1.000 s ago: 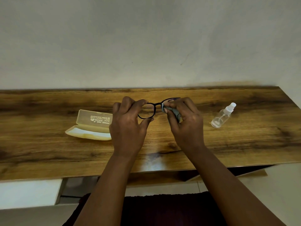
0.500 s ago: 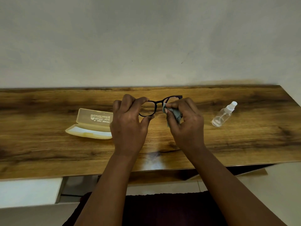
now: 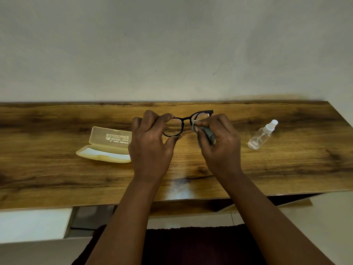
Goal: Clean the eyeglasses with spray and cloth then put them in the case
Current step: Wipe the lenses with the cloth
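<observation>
Above the middle of the wooden table (image 3: 57,169), both hands hold the glasses (image 3: 182,124) up off the surface. The left hand (image 3: 150,148) pinches the rim of the left-side lens between curled fingers and thumb. The right hand (image 3: 219,144) has its fingers folded round a grey cloth (image 3: 207,133) and presses a corner of it against the right-side lens (the far corner of that frame shows just past the fingertips).

This looks like the wiping step: the spray bottle (image 3: 262,135) lies on its side well off to the right, touched by neither hand, so the spraying seems to be done. The case (image 3: 108,145) sits open on the table just left of the left hand, lid tipped back, with nothing visible inside it.

What the next move calls for, as I judge it, is finishing this lens with light pressure, then shifting the cloth to the other lens while the left hand changes its hold to the wiped side, by the frame only. After that the arms need folding (whether they are open or folded now is hidden behind the hands) before the glasses go across into the case.
</observation>
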